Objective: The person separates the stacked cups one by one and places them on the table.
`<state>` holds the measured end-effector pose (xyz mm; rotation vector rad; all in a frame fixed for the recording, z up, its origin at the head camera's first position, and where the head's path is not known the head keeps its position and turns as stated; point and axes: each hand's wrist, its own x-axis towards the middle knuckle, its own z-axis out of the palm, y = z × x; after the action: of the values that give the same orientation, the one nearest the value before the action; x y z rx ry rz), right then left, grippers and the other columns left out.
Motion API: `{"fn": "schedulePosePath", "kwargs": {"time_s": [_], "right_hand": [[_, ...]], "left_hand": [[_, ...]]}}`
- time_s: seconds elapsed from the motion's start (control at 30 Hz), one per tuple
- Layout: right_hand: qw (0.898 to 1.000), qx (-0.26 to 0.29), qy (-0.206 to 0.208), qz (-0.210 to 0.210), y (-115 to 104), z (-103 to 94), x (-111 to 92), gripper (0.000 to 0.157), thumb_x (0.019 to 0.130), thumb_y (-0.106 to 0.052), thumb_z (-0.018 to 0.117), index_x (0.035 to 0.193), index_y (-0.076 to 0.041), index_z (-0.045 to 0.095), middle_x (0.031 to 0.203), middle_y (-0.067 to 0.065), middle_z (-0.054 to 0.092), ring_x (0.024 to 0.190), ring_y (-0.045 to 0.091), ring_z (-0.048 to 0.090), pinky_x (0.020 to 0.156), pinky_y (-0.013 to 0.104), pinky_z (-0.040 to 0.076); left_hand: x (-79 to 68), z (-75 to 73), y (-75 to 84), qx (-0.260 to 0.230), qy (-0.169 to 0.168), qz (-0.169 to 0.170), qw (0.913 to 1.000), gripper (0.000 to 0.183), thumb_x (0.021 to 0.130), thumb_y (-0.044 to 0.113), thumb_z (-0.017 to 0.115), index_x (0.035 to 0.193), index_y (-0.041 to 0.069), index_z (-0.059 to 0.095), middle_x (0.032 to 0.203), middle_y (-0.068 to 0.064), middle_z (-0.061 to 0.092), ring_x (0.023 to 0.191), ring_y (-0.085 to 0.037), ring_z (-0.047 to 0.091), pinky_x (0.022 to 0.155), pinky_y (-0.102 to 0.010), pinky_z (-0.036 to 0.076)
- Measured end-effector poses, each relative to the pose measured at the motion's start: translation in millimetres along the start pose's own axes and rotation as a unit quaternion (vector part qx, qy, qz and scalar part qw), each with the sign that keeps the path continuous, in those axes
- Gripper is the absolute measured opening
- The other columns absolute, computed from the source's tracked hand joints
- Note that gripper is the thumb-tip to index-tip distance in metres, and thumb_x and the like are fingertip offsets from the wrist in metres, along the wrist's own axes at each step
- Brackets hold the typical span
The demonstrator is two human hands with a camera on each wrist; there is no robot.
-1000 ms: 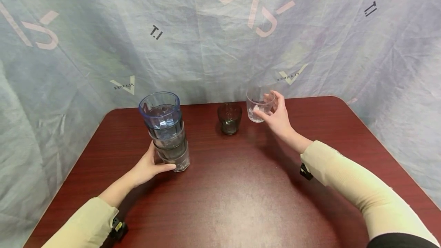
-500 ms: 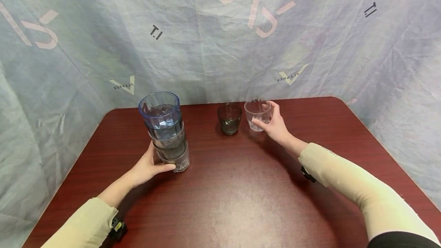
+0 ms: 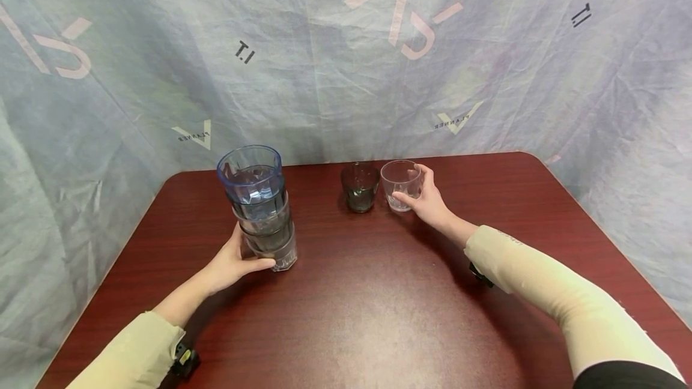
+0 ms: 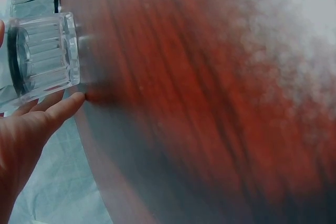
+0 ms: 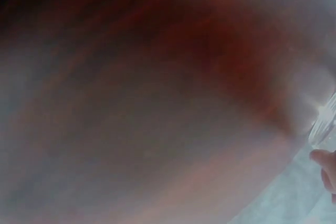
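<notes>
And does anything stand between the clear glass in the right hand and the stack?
Yes, the dark glass stands on the table, between the stack and the clear glass, close to the latter. I cannot tell if they touch.

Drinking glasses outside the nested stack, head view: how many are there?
2: the dark grey, transparent tapered glass stands near the far edge of the reddish-brown wood-grain table; the colourless, transparent tapered glass is just right of it, in the right hand. No others show.
</notes>
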<state>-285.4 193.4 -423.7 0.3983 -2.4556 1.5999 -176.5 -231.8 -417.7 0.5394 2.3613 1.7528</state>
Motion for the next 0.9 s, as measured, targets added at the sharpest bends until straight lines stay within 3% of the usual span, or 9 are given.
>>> {"fn": "schedulePosePath", "kwargs": {"time_s": [0.17,0.43,0.53,0.7,0.9], "right_hand": [[1.0,0.004,-0.007,0.008,3.1,1.7,1.8,0.08,0.086,-0.007,0.075,0.14,0.002,0.017,0.143,0.025,0.038,0.133,0.036,0.036,0.108,0.047,0.029],[0.999,0.013,-0.035,0.021,5.6,2.3,3.2,0.081,0.087,-0.004,0.072,0.141,0.002,0.013,0.147,0.026,0.031,0.136,0.037,0.032,0.098,0.051,0.036],[0.999,0.007,-0.032,0.016,4.7,1.4,3.1,0.084,0.086,-0.006,0.075,0.142,0.002,0.012,0.147,0.025,0.033,0.135,0.036,0.034,0.101,0.049,0.034],[1.0,-0.009,-0.011,0.011,-14.4,-2.3,1.2,0.097,0.081,-0.008,0.08,0.146,0.003,0.01,0.149,0.026,0.03,0.136,0.038,0.031,0.11,0.046,0.024],[1.0,-0.022,0.02,-0.003,-24.4,-10.2,9.8,0.099,0.082,-0.013,0.08,0.15,-0.003,0.009,0.155,0.017,0.024,0.143,0.026,0.019,0.113,0.046,0.018]], "left_hand": [[0.0,0.8,-0.5,0.003,0.002,0.005,1.0,0.102,0.079,0.002,0.08,0.151,0.02,0.01,0.144,-0.02,0.038,0.116,-0.011,0.054,0.087,-0.027,0.049],[0.8,0.1,-0.6,0.025,0.001,0.018,0.9995,0.105,0.081,0.001,0.078,0.153,0.022,0.006,0.147,-0.02,0.035,0.125,-0.027,0.048,0.09,-0.023,0.046],[1.1,0.2,-0.3,0.023,-0.001,0.02,0.9995,0.104,0.081,0.001,0.078,0.153,0.021,0.006,0.147,-0.02,0.036,0.124,-0.023,0.049,0.09,-0.024,0.046],[1.8,0.2,-0.8,0.017,-0.003,0.024,0.9996,0.102,0.08,-0.001,0.078,0.152,0.019,0.008,0.145,-0.021,0.037,0.119,-0.009,0.051,0.09,-0.024,0.046],[0.2,0.5,2.1,0.028,0.002,0.013,0.9995,0.102,0.081,0.001,0.078,0.152,0.018,0.008,0.145,-0.022,0.038,0.124,-0.034,0.047,0.088,-0.024,0.047]]}}
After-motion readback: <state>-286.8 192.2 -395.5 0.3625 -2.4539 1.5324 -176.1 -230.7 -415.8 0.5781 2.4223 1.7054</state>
